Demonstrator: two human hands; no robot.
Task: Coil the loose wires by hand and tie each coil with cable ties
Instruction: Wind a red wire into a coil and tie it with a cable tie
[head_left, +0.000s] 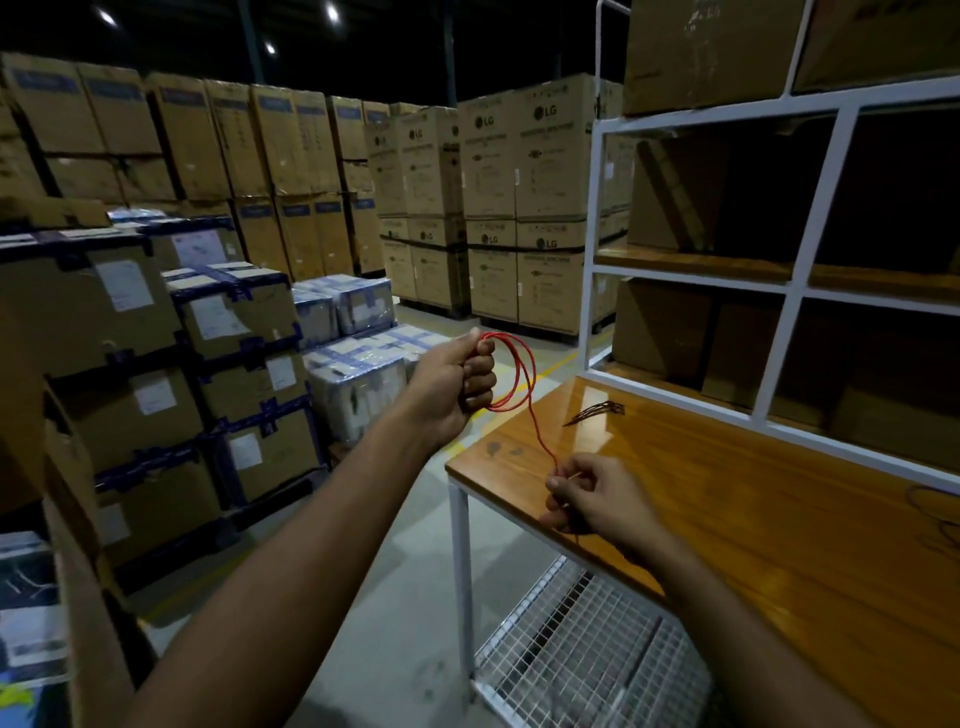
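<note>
A thin red wire (521, 375) hangs in a few loops from my left hand (457, 384), which is raised left of the table and closed around the loops. One strand runs down and right to my right hand (592, 499), which pinches the wire's end between thumb and fingers just above the wooden table top (727, 493). A small bundle of black cable ties (595, 413) lies on the table beyond my right hand. At the table's right edge lies a dark wire (935, 519), partly cut off by the frame.
A white metal rack (821, 208) with cardboard boxes stands at the back of the table. Below the table top is a wire mesh shelf (582, 654). Stacked taped cartons (156, 338) fill the left, and tall box stacks (519, 208) stand across the concrete aisle.
</note>
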